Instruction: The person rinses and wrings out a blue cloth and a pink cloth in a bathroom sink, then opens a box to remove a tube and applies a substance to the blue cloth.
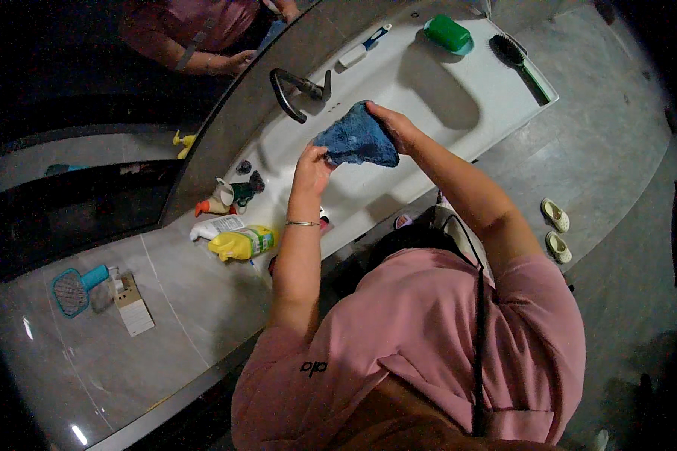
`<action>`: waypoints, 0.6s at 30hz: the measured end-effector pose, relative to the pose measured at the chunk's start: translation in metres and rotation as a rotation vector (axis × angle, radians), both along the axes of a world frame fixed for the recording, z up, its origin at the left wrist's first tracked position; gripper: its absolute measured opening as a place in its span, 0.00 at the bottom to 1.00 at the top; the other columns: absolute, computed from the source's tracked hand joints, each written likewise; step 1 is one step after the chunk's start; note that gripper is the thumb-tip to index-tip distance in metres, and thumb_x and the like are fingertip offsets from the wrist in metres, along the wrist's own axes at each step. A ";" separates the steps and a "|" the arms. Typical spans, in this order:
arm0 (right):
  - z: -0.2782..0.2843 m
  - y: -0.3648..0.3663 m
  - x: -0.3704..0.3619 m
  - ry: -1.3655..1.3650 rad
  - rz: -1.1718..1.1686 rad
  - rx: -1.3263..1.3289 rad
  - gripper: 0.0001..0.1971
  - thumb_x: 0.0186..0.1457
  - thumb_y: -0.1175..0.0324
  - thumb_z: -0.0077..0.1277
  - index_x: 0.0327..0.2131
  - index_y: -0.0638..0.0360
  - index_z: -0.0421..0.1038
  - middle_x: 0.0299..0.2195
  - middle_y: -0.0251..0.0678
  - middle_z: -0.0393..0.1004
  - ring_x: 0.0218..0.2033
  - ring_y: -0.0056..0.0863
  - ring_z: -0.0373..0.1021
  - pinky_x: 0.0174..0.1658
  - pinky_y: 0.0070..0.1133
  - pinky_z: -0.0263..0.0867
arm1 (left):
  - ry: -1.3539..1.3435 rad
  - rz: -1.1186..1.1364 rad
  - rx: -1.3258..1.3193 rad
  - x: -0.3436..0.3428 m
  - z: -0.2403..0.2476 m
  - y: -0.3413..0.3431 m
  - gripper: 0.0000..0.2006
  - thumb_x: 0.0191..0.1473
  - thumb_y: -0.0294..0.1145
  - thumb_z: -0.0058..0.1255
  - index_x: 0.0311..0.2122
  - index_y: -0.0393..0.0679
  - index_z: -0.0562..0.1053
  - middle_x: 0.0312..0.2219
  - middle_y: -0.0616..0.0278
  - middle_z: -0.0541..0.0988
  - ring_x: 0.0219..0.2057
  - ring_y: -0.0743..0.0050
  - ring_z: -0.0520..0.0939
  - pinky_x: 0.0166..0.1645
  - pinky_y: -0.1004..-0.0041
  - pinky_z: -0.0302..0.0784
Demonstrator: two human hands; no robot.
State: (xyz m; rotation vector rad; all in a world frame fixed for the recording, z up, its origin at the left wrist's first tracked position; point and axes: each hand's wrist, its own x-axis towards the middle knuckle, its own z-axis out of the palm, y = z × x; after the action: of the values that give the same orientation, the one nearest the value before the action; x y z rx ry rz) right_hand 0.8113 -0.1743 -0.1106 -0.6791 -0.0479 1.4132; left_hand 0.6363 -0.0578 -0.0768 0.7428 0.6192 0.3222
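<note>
A crumpled dark blue cloth (359,137) hangs stretched between my hands above the white washbasin (406,192). My left hand (313,167) grips its left corner, with the thumb and fingertips closed on the edge. At the upper right corner, my right hand (393,128) pinches it with the thumb on top. The cloth's lower edge hangs free over the bowl. Behind it stands the dark curved faucet (289,94), apart from the cloth.
A scrubbing brush (365,46), green soap box (448,34) and black-bristled brush (515,59) lie along the basin. Yellow (242,243) and white bottles (217,227) lie at left, near small cups (237,194). A teal-handled brush (79,289) hangs on the wall. Pale shoes (556,229) stand on the floor.
</note>
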 end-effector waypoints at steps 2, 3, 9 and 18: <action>0.005 0.002 0.000 0.026 0.158 -0.024 0.23 0.56 0.47 0.40 0.43 0.57 0.66 0.35 0.40 0.73 0.30 0.33 0.72 0.34 0.27 0.71 | 0.016 -0.031 0.079 0.007 0.003 -0.005 0.19 0.48 0.28 0.44 0.47 0.35 0.63 0.42 0.53 0.70 0.43 0.61 0.73 0.51 0.63 0.67; 0.005 0.005 -0.001 0.024 0.161 -0.022 0.23 0.56 0.47 0.40 0.43 0.57 0.66 0.35 0.40 0.73 0.30 0.33 0.72 0.34 0.27 0.71 | 0.032 -0.056 0.166 0.008 0.006 -0.006 0.19 0.51 0.33 0.46 0.47 0.34 0.64 0.42 0.54 0.71 0.45 0.63 0.72 0.51 0.65 0.66; 0.022 0.014 -0.002 -0.168 0.288 0.133 0.25 0.58 0.47 0.36 0.45 0.58 0.66 0.32 0.38 0.74 0.23 0.30 0.72 0.22 0.26 0.69 | 0.128 -0.103 0.510 0.009 -0.022 0.023 0.17 0.57 0.42 0.43 0.42 0.38 0.70 0.36 0.64 0.75 0.39 0.76 0.73 0.43 0.75 0.66; 0.036 0.021 0.008 -0.547 0.191 0.059 0.22 0.58 0.50 0.39 0.41 0.61 0.70 0.35 0.35 0.73 0.31 0.26 0.70 0.36 0.20 0.67 | 0.239 -0.010 0.439 0.040 -0.007 -0.005 0.19 0.58 0.41 0.41 0.45 0.34 0.67 0.37 0.59 0.74 0.41 0.70 0.73 0.46 0.70 0.68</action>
State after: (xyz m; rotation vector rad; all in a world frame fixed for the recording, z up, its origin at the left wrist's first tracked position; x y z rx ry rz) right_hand 0.8195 -0.1531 -0.0747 -1.0156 -0.5956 1.3633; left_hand 0.6759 -0.0626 -0.0833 1.2174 0.7807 0.3680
